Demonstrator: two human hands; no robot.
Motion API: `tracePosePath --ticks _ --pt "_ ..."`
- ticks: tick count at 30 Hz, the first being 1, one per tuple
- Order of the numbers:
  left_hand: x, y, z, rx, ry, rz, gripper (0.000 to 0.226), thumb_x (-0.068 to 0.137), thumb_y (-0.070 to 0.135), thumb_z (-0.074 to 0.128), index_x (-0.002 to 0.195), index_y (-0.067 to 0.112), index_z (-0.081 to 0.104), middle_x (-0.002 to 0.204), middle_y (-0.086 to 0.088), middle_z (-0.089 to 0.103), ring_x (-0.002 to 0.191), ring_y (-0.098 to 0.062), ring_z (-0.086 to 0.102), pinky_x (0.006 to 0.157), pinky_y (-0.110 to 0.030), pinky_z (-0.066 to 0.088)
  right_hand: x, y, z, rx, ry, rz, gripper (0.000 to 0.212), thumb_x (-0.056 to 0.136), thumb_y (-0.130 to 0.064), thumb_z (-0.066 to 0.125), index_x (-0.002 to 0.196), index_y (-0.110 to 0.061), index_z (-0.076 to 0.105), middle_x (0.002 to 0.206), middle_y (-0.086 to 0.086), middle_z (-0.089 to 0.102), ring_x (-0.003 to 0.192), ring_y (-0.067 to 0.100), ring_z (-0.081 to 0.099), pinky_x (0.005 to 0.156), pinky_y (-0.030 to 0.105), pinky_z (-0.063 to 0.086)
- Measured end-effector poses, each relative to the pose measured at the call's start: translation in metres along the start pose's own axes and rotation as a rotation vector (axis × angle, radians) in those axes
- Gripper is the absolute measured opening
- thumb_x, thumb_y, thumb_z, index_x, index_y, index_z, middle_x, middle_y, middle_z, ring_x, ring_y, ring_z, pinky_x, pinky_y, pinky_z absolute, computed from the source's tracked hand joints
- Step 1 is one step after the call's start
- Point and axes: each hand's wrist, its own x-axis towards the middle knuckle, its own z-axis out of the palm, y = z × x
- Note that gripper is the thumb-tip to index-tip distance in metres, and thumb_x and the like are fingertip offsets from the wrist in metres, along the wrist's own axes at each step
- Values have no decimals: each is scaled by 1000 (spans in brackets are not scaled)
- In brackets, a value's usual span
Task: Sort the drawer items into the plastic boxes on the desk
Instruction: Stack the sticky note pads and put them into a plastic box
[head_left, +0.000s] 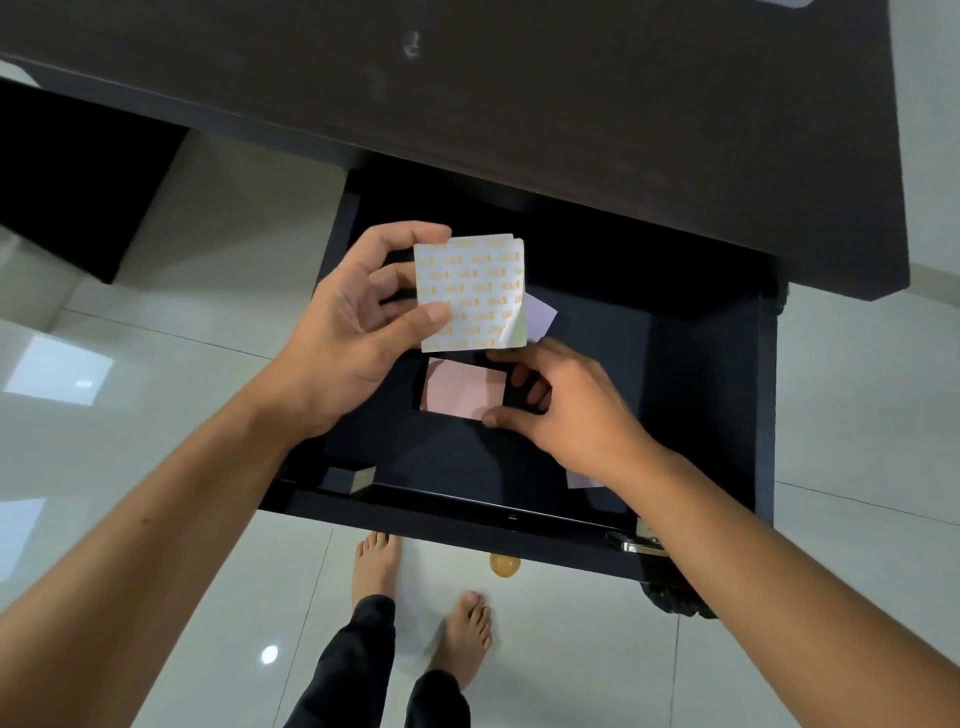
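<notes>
A person stands barefoot on glossy pale floor tiles (218, 519) before a dark wooden bench (519, 104), its drawer (675, 374) pulled open below the bench's front edge. The left hand (348, 322) pinches a white square sticker pad printed with orange marks (472, 291) between thumb and fingers above the drawer, a lilac note (540, 317) just beyond it at 3 o'clock. The right hand (566, 410), fingers curled, pinches the edge of a pink sticky-note pad (462, 389) lying on the drawer's dark floor; a brass knob (504, 565) shows at 6 o'clock.
</notes>
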Motion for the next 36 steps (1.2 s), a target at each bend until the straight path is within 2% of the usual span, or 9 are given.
tracePosePath --ticks 4,6,10,15,18,20,25,32,36 --pt "3 -5 1 86 -10 -5 52 101 -1 63 144 24 49 128 -12 68 118 -27 69 98 -35 57 5 2 2 -45 0 3 57 74 -38 95 125 -25 71 104 -9 59 78 4 56 70 22 46" --pt "5 -6 2 133 -17 -14 51 102 -2 61 144 25 49 129 -9 68 120 -25 69 98 -34 57 4 2 0 -33 -18 29 52 70 -37 98 113 -28 69 106 -11 60 79 4 58 68 20 46" --pt "7 -7 4 170 -23 -29 51 102 -3 61 142 26 50 129 -8 67 120 -25 68 100 -36 58 -3 3 -10 103 -38 98 40 73 -26 97 96 -28 64 92 -9 70 75 8 63 69 28 55" --pt "8 -7 3 158 -1 -29 50 102 -2 61 142 27 50 128 -9 68 119 -23 69 100 -36 58 -20 8 -35 336 -118 162 28 84 -15 88 101 -24 67 95 -2 74 83 15 73 83 36 63" --pt "9 -8 3 156 -2 -28 51 102 -1 62 143 26 50 128 -7 68 119 -23 69 100 -37 58 -34 11 -51 475 -129 152 24 91 -6 80 107 -21 69 99 4 74 86 26 76 82 43 66" --pt "8 -8 3 155 -12 -31 50 102 -1 62 142 26 50 128 -7 69 119 -24 69 101 -38 58 -43 9 -61 576 -96 111 23 92 -6 75 112 -17 70 100 8 74 87 31 75 78 41 66" --pt "7 -7 5 110 -62 -47 52 99 3 66 142 27 52 126 -9 69 117 -29 70 101 -39 58 -42 -4 -74 865 83 61 30 85 -20 72 115 -16 71 105 12 71 92 23 73 73 33 63" --pt "3 -3 4 -9 -164 -79 64 90 9 72 148 23 50 128 -16 67 118 -36 69 96 -40 59 -15 -21 -67 792 225 25 26 99 -7 69 123 -13 72 107 22 70 84 19 73 74 28 61" --pt "2 -1 3 -37 -181 -67 76 89 4 72 154 28 43 130 -18 67 117 -36 70 95 -37 59 -9 -27 -62 689 263 20 26 97 -9 73 122 -15 74 93 11 76 74 18 74 75 28 61"
